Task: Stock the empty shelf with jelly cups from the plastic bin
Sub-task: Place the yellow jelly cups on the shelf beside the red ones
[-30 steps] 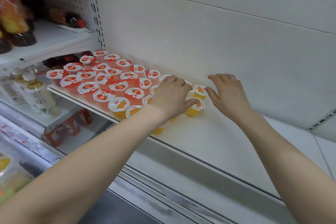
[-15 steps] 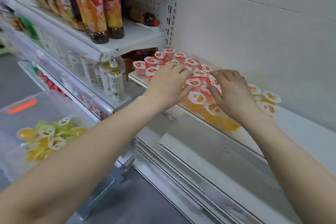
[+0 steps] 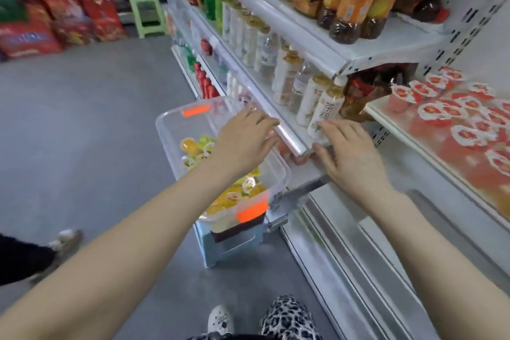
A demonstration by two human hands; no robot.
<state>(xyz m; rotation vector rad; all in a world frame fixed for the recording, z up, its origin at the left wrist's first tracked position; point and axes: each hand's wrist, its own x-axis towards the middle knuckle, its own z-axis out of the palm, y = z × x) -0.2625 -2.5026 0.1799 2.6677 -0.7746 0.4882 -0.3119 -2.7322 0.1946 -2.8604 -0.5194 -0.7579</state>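
Both my hands empty, fingers loosely spread. Left hand [image 3: 242, 141] hovers over the plastic bin [image 3: 278, 171]; right hand [image 3: 352, 157] hangs just beside it, in front of the edge of the drinks shelf [image 3: 292, 143].

Jelly cups [image 3: 234, 196], yellow and green, lie heaped and tilted in the bin. Red-lidded cups [image 3: 430, 112] already fill the near part of the jelly shelf [image 3: 392, 124], off to my right.

Risks as I judge them:
- Bin sits on a small stool [image 3: 234, 243] and overhangs it; a hard downward press on the rim could tip it.
- Cups are jumbled; grabbing several at once may drop one to the floor [image 3: 82, 119].
- Right hand is close to the pale bottles [image 3: 325, 110]; a careless swing could knock one over.
- Picture is blurred, so lid condition is unreadable.
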